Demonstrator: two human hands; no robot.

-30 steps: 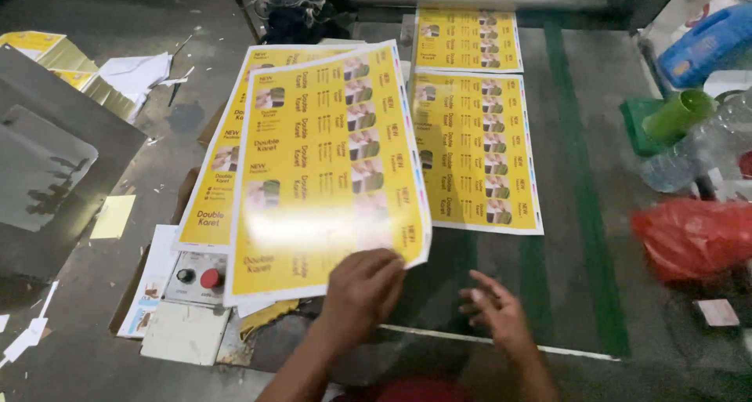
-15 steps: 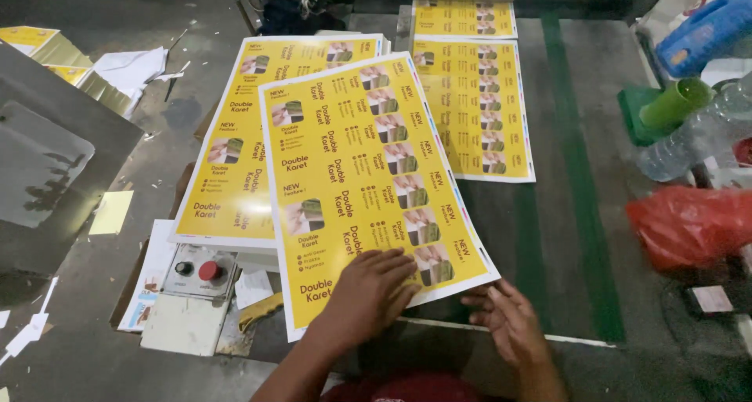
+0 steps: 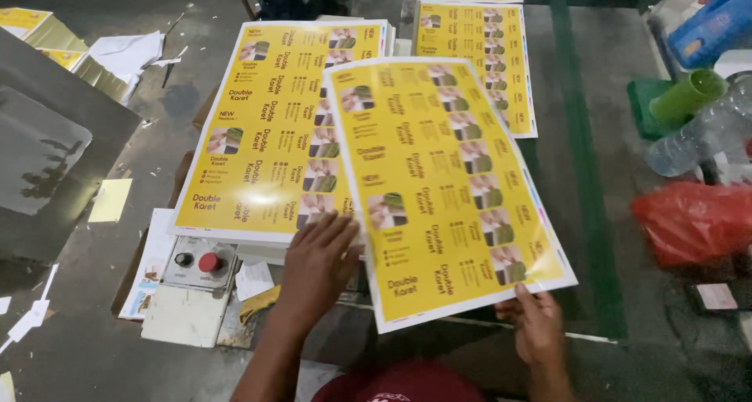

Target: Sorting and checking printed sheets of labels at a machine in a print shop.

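Since the earlier frame the top yellow sheet [image 3: 442, 190] has swung to the right, off the stack of yellow sheets [image 3: 270, 128]. The left hand [image 3: 317, 261] lies with fingers [image 3: 333, 233] spread flat, touching the sheet's left edge and the stack's near corner. The right hand [image 3: 536, 324] pinches the sheet's near right corner between thumb and fingers. Another printed yellow sheet [image 3: 478, 57] lies further back on the desk [image 3: 603, 175]. A red plastic bag [image 3: 693, 222] and a green cup [image 3: 689, 96] are at the right; a grey box with a red button [image 3: 196, 262] sits below the stack.
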